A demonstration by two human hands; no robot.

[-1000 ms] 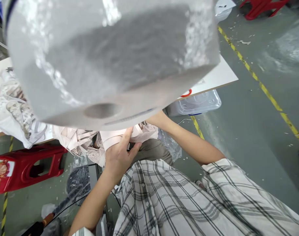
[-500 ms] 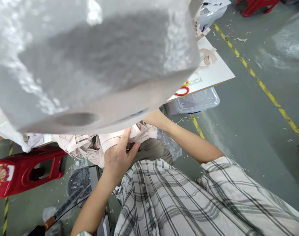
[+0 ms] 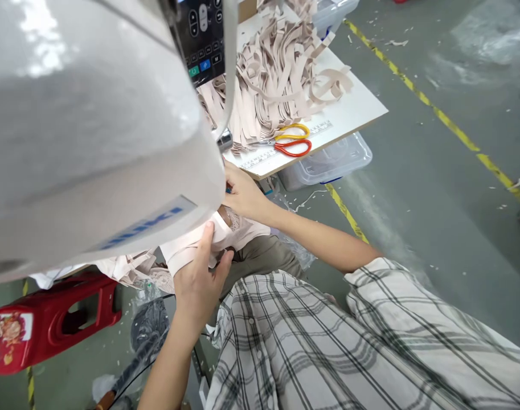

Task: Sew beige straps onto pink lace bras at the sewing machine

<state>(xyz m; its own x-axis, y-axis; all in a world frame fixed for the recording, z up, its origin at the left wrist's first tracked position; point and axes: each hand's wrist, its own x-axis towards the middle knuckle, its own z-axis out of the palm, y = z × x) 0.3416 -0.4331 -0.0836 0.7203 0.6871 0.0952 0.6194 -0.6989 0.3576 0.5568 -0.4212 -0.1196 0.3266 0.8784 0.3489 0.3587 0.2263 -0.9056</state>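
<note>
My left hand (image 3: 199,285) lies on a pale pink lace-trimmed garment (image 3: 185,253), index finger stretched forward and thumb apart, pressing the cloth flat. My right hand (image 3: 246,193) is beside the white sewing machine head (image 3: 148,165), above the garment's right part. Its fingers are curled together, with a small bluish spot between them; what they hold is too small to tell. The machine head hides the needle area and the right fingertips. More pale pink fabric with straps (image 3: 129,266) hangs at the left.
A heap of pale pink strips (image 3: 277,74) and scissors (image 3: 291,141) with yellow and red handles lie on the white tabletop (image 3: 349,102). A control panel (image 3: 202,40) stands behind the machine head. Below are a clear plastic box (image 3: 336,159) and a red stool (image 3: 50,319).
The view has shifted, so the machine head sits further left and the strips, scissors and control panel show. My right hand, mostly hidden before, is now visible. My left hand stays on the garment.
</note>
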